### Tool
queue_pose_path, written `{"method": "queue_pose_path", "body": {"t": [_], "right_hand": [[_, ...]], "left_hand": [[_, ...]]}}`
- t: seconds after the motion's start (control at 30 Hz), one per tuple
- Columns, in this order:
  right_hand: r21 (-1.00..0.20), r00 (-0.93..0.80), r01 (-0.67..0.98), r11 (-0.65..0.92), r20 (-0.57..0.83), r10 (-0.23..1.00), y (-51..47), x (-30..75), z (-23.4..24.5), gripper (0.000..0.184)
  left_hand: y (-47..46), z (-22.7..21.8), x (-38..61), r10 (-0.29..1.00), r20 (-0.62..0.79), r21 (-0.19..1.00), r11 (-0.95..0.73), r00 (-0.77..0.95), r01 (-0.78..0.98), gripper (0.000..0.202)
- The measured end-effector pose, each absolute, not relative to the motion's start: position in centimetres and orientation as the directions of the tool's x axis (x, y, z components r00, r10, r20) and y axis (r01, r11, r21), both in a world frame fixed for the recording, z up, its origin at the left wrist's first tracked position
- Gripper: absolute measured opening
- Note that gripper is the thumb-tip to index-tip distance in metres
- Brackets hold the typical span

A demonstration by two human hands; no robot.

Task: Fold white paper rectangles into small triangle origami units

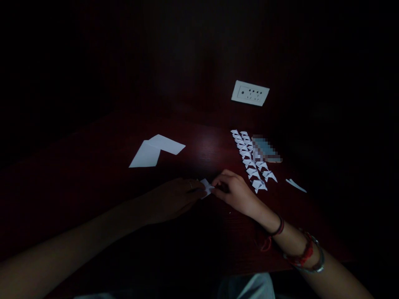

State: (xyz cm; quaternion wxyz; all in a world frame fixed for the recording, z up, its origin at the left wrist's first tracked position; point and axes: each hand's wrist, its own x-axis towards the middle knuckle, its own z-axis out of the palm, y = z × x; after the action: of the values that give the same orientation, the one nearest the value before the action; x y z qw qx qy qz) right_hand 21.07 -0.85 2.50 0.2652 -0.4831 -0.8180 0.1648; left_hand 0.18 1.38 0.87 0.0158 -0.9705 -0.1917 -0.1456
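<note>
A small piece of folded white paper (207,188) is held between my two hands, low over the dark red table. My left hand (174,198) comes in from the left, its fingers closed on the paper's left side and partly covering it. From the right, my right hand (234,192) pinches the paper's right edge between thumb and fingers. The paper's exact shape is partly hidden by the fingers. Right of my hands, several small folded white paper figures (247,154) stand in two slanting rows.
Loose white paper sheets (146,153) overlap at the left of the dark red table (204,160). A pixelated flat device (267,149) lies beside the figures, and thin white strips (296,185) lie further right. A socket plate (250,93) is on the dark back wall.
</note>
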Motion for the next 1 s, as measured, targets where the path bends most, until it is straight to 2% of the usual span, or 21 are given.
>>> {"method": "queue_pose_path", "body": {"t": [0.13,0.33,0.6,1.0], "right_hand": [[-0.499,-0.435,0.716,0.487,0.226,0.871,-0.81,21.29,2.40,0.006],[-0.528,-0.438,0.708,0.469,0.193,0.878,-0.68,21.05,2.42,0.002],[-0.588,-0.431,0.652,0.478,0.231,0.872,-1.04,20.70,2.52,0.003],[-0.557,-0.364,0.690,0.462,0.284,0.887,-0.88,20.74,1.82,0.010]], "left_hand": [[1.35,0.83,0.17,0.371,0.291,0.014,-0.923,0.882,0.384,0.035],[1.22,1.07,0.21,0.375,0.291,0.036,-0.924,0.880,0.381,0.036],[1.35,1.20,0.27,0.381,0.305,0.102,-0.924,0.873,0.368,0.031],[1.16,1.42,0.47,0.395,0.286,0.094,-0.918,0.873,0.385,0.035]]}}
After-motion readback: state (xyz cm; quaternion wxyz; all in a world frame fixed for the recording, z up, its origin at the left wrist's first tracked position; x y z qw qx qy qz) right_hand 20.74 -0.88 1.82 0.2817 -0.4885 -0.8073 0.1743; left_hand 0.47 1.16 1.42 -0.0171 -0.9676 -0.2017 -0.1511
